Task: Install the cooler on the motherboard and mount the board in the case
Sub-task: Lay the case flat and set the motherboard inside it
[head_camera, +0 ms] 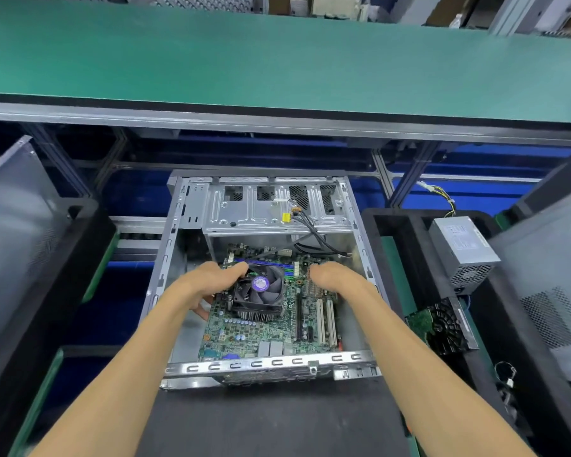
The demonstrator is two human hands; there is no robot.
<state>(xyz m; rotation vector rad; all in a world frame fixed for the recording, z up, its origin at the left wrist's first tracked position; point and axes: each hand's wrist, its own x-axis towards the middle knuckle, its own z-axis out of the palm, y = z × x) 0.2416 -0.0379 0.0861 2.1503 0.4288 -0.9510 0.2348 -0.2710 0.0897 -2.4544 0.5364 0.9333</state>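
Note:
A green motherboard [257,334] lies inside the open grey metal case [175,245]. On the board sits the cooler [259,291], a black fan with a purple round label over finned metal. My left hand [211,282] grips the cooler's far left corner, thumb over the top edge and fingers down at the board's left edge. My right hand [330,278] rests on the board's far right part near a small heatsink, fingers curled down; what they hold is hidden.
Loose black cables [320,239] hang from the drive cage into the case. A grey power supply [462,249] and a black fan part [445,328] lie in black foam trays on the right. Case panels lean at both sides. A green bench runs behind.

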